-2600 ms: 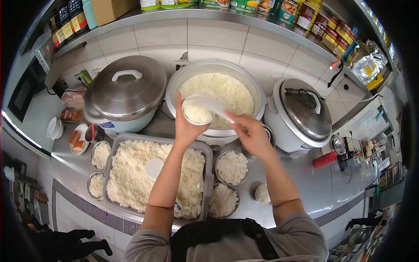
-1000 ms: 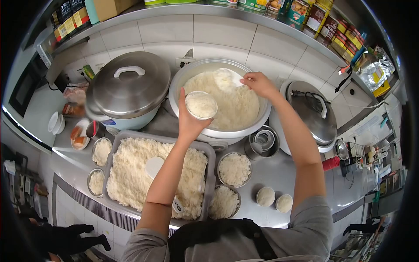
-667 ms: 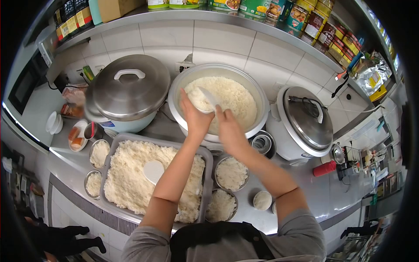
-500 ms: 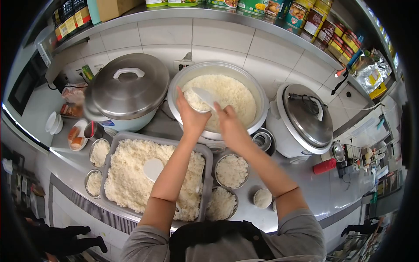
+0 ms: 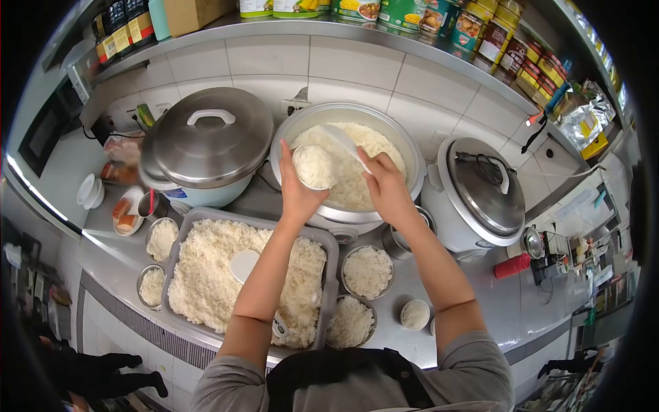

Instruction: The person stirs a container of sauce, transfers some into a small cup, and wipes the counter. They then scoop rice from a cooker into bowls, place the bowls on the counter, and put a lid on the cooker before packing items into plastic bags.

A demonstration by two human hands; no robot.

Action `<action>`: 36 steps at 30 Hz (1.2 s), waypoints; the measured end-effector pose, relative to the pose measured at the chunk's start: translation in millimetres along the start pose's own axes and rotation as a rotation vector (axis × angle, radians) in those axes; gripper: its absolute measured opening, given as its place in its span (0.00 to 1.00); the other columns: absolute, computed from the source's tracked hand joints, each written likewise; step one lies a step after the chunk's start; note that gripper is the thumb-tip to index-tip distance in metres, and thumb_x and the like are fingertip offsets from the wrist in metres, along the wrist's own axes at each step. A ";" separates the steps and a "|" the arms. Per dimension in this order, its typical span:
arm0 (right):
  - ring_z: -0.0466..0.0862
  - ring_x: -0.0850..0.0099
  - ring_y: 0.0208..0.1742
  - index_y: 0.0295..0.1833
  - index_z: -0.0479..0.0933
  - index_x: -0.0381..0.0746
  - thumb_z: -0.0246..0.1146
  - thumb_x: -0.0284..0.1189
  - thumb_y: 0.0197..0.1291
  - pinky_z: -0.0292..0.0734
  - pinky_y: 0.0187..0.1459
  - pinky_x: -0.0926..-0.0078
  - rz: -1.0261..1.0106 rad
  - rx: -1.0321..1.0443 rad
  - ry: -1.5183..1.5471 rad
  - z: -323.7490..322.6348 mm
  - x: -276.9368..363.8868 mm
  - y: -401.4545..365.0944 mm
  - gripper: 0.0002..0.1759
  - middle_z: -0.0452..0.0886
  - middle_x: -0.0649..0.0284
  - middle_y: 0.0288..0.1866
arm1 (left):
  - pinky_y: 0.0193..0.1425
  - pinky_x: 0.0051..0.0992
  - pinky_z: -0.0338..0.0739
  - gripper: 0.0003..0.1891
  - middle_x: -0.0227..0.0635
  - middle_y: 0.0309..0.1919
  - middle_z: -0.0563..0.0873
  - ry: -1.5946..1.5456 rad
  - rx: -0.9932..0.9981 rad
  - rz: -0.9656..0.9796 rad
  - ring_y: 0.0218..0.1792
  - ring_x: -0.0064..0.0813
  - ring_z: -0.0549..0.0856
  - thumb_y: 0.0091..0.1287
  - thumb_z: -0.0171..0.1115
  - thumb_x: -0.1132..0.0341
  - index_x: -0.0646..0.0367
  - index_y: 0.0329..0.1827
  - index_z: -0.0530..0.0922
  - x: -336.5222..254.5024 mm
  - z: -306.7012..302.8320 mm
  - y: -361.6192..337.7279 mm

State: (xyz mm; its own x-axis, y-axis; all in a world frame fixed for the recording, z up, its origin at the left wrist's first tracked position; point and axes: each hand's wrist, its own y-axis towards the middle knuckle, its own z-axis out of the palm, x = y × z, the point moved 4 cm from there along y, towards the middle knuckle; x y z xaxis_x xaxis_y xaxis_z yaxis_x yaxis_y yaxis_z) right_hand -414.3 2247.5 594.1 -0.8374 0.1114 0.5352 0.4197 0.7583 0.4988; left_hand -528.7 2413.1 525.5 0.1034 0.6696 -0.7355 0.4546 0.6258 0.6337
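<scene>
My left hand grips a small bowl heaped with white rice, held above the open rice cooker. In my right hand is a white rice paddle, its handle between thumb and fingers. The paddle's blade slants over the cooker, just above and right of the heaped bowl. Cooked rice fills much of the cooker's pot. Below my left forearm lies a grey tray full of rice, with another paddle resting in it.
A lidded rice cooker stands left and another right. Rice-filled metal bowls flank the tray, and a small cup of rice sits near the front. Cans line the shelf above. A red bottle lies right.
The bowl has tipped so its rounded rice mound faces me more. My right hand has moved right and down, and the paddle's blade has lifted away from the bowl.
</scene>
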 end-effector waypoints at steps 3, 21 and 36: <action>0.78 0.59 0.40 0.77 0.72 0.40 0.59 0.17 0.69 0.76 0.48 0.69 -0.107 0.143 -0.245 36.4 1.2 -19.4 0.31 0.75 0.54 0.44 | 0.76 0.42 0.70 0.72 0.55 0.69 0.68 0.001 0.034 -0.008 0.71 0.54 0.72 0.40 0.82 0.77 0.64 0.87 0.38 -3.2 1.2 -0.7; 0.78 0.71 0.44 0.78 0.71 0.41 0.60 0.20 0.73 0.75 0.47 0.74 0.283 -0.173 0.410 76.5 -13.5 -58.2 0.29 0.78 0.57 0.51 | 0.79 0.41 0.65 0.72 0.55 0.76 0.64 -0.132 -0.165 -0.062 0.75 0.49 0.70 0.42 0.85 0.72 0.60 0.87 0.41 1.5 0.9 -24.9; 0.77 0.78 0.29 0.83 0.59 0.38 0.58 0.22 0.74 0.77 0.22 0.74 0.691 -0.107 1.285 105.0 64.8 -118.5 0.34 0.73 0.62 0.48 | 0.73 0.49 0.68 0.67 0.57 0.72 0.63 0.181 -0.310 0.063 0.71 0.56 0.67 0.42 0.86 0.70 0.61 0.86 0.49 -20.8 -18.1 -58.6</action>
State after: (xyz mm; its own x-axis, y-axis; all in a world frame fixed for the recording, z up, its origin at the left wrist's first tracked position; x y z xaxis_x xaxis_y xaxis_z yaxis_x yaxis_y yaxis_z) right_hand -555.0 2232.3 498.1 0.3955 -0.2555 0.8822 0.6711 0.7361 -0.0876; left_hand -573.5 2369.7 508.0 -0.0482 0.7530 -0.6562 0.1600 0.6543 0.7391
